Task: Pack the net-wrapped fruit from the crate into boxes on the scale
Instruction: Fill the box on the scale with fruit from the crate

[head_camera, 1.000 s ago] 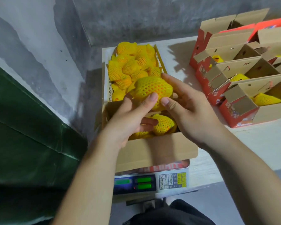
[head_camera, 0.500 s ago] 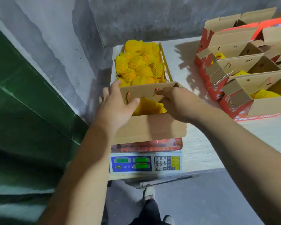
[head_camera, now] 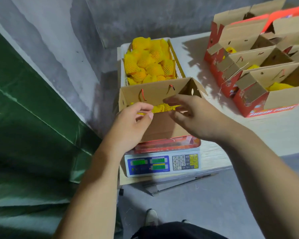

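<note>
- Both hands hover over the open box standing on the scale; the left hand has its fingers loosely curled above the near wall and seems to hold nothing, though whether a fingertip touches the fruit below I cannot tell
- The right hand is relaxed and half spread over the box mouth, pinching nothing
- Net-wrapped fruit lies inside the box, only a strip showing between the hands; more fills the crate just behind it
- Risk, as I judge it: a wrist leaning on the near wall would skew the weight reading or tip the box off the pan
- A finger could also snag the soft netting and drag a fruit out
- Hidden: how full the box is, and the scale's green digits, too blurred to read
- The filled boxes on the table are cut off at the right edge
</note>
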`<action>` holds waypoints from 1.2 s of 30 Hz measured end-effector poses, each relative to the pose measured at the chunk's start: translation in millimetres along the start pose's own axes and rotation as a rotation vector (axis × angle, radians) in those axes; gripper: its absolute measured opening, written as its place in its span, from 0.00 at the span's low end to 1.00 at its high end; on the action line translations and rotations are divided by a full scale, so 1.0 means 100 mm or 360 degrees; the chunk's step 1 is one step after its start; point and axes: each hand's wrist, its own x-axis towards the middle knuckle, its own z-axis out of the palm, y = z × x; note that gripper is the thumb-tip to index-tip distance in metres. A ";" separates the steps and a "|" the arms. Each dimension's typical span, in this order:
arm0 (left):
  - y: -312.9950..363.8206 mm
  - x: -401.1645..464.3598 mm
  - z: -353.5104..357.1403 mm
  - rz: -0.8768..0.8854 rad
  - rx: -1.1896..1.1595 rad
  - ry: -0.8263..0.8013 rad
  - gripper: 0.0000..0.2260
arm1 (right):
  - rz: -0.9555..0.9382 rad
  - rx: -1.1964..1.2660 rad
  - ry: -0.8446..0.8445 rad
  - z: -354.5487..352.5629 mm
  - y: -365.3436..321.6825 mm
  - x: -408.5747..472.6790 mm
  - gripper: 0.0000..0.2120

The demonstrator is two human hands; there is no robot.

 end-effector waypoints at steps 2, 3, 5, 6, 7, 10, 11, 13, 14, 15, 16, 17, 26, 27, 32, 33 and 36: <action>-0.05 0.02 -0.05 0.0007 -0.0020 -0.0032 0.09 | 0.0040 0.0044 0.0063 0.07 -0.04 0.00 0.18; -0.08 0.04 -0.08 0.0006 -0.0036 -0.0038 0.08 | 0.0057 0.0053 0.0089 0.10 -0.06 0.01 0.18; -0.14 0.08 -0.15 0.0012 -0.0020 -0.0022 0.08 | 0.0106 0.0073 0.0140 0.15 -0.09 0.04 0.18; -0.17 0.11 -0.19 0.0011 0.0022 -0.0009 0.08 | 0.0131 0.0083 0.0168 0.18 -0.10 0.06 0.18; -0.20 0.13 -0.21 0.0013 0.0069 -0.0001 0.08 | 0.0156 0.0093 0.0198 0.20 -0.11 0.07 0.18; -0.28 0.17 -0.28 0.0065 0.0174 -0.0027 0.08 | 0.0213 0.0114 0.0278 0.27 -0.16 0.08 0.18; -0.30 0.19 -0.30 0.0088 0.0194 -0.0044 0.09 | 0.0231 0.0110 0.0296 0.31 -0.18 0.08 0.18; -0.35 0.19 -0.34 0.0098 0.0198 -0.0081 0.09 | 0.0266 0.0100 0.0297 0.38 -0.22 0.08 0.18; -0.36 0.18 -0.36 0.0100 0.0189 -0.0097 0.09 | 0.0275 0.0095 0.0283 0.42 -0.25 0.07 0.19; -0.38 0.17 -0.38 0.0105 0.0179 -0.0108 0.09 | 0.0281 0.0096 0.0266 0.47 -0.27 0.06 0.19; -0.40 0.14 -0.40 0.0113 0.0172 -0.0115 0.09 | 0.0284 0.0105 0.0254 0.52 -0.29 0.05 0.19; -0.41 0.11 -0.41 0.0122 0.0171 -0.0121 0.09 | 0.0283 0.0116 0.0249 0.56 -0.32 0.04 0.19; -0.41 -0.11 -0.52 0.0060 0.0133 -0.0179 0.09 | 0.0231 0.0121 0.0208 0.71 -0.47 0.01 0.19; -0.41 -0.13 -0.52 0.0046 0.0123 -0.0186 0.09 | 0.0227 0.0124 0.0207 0.72 -0.47 0.01 0.19; -0.43 -0.19 -0.56 0.0013 0.0073 -0.0184 0.10 | 0.0222 0.0150 0.0176 0.79 -0.50 0.00 0.18; -0.44 -0.20 -0.57 0.0002 0.0071 -0.0183 0.10 | 0.0219 0.0151 0.0168 0.80 -0.50 -0.01 0.18; -0.46 -0.22 -0.57 -0.0013 0.0075 -0.0195 0.11 | 0.0211 0.0155 0.0151 0.81 -0.52 0.00 0.18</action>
